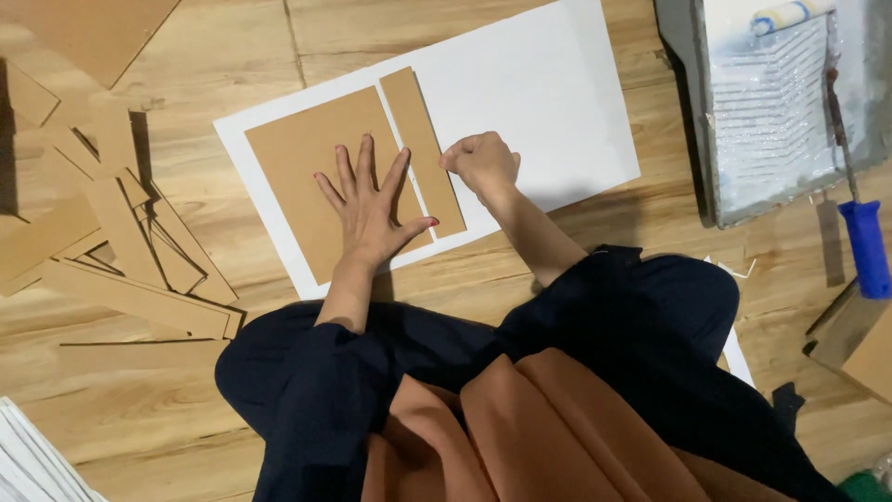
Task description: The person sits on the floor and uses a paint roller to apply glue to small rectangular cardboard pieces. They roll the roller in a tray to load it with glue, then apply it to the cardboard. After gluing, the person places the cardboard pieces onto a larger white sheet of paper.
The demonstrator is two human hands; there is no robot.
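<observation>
A: Where's your left hand (372, 209)?
B: Flat, fingers spread, pressing the big brown card (311, 163) on the white sheet (548, 84), floor level.
A: Right hand (480, 163)?
B: Fingers curled shut, pinching the narrow brown strip (420, 130) just beside the card's edge.
</observation>
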